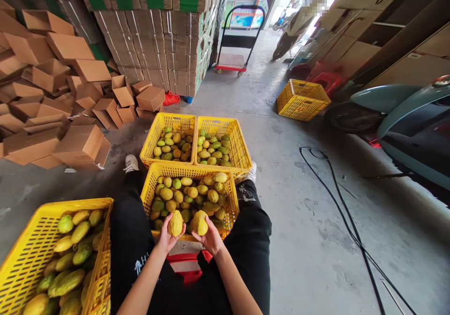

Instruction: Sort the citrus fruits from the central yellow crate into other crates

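Note:
In my left hand [171, 233] is a yellow papaya [176, 223], fingers wrapped around its side. Another yellow papaya [200, 223] rests in the grip of my right hand [212, 238]. Both fruits are held side by side, a small gap apart, above the near edge of a yellow crate [145, 183] between my knees. That crate holds many green and yellow papayas [178, 196]. Beyond it stand two more yellow crates, a left one [149, 139] with mixed yellow and green fruit and a right one [239, 148] with mostly green fruit.
At my left is a yellow crate [21, 244] of longer papayas. Cardboard boxes [77, 144] are heaped beyond it, beside bundled cardboard stacks [151, 48]. A hand trolley [230, 61], another yellow crate [302, 101], a black cable [337, 193] and a scooter [404, 113] stand or lie further off.

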`<state>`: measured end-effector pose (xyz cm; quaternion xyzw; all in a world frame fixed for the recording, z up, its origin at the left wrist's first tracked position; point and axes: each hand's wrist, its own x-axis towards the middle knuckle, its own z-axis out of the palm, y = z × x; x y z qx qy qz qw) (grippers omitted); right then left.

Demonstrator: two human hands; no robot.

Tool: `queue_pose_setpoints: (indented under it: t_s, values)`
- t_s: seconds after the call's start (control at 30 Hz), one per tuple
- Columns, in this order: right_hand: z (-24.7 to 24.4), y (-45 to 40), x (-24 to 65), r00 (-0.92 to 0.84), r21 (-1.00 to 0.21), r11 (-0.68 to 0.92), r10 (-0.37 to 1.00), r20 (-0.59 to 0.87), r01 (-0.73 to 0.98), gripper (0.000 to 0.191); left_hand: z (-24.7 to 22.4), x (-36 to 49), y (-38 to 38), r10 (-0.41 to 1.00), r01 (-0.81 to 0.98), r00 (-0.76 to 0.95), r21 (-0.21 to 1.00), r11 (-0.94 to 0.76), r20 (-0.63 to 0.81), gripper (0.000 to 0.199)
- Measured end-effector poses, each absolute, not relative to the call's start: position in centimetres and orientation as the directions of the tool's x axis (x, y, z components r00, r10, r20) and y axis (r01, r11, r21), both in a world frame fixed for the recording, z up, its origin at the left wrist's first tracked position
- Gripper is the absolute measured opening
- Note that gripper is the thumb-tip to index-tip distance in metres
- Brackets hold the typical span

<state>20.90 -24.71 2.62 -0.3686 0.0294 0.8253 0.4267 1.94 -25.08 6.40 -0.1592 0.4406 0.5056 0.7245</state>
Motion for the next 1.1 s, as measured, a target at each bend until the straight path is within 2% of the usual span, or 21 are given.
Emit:
queue_pose_setpoints:
  t_s: [0.13,0.37,0.5,0.8,1.03,1.1]
  values:
    - [2.5,-24.7,20.8,-0.377,-0.252,-0.644,0.672,-0.637,-0.722,0.070,6.5,1.8,-25.3,0.624,-0.867,0.149,0.202,0.455,-0.767,0.025]
    - [3.1,-24.6,21.1,-0.366,-0.261,-0.593,0.726,-0.583,-0.762,0.062,6.4,1.7,-25.4,0.657,-0.880,0.191,0.169,0.443,-0.729,0.049]
    - [3.3,-24.5,20.9,-0.364,-0.276,-0.589,0.736,-0.570,-0.759,0.069,5.8,1.8,-25.4,0.661,-0.868,0.195,0.186,0.460,-0.724,0.048]
    - [2.8,-24.7,20.7,-0.354,-0.272,-0.619,0.696,-0.624,-0.737,0.065,5.1,2.0,-25.6,0.647,-0.824,0.175,0.250,0.509,-0.742,0.029]
    - [3.3,-24.2,21.0,-0.363,-0.238,-0.587,0.719,-0.593,-0.774,0.053,6.5,2.0,-25.4,0.664,-0.870,0.168,0.207,0.448,-0.729,0.047]
    - [3.4,-24.2,20.9,-0.366,-0.233,-0.584,0.721,-0.588,-0.778,0.053,6.7,1.9,-25.3,0.662,-0.881,0.152,0.204,0.428,-0.734,0.044]
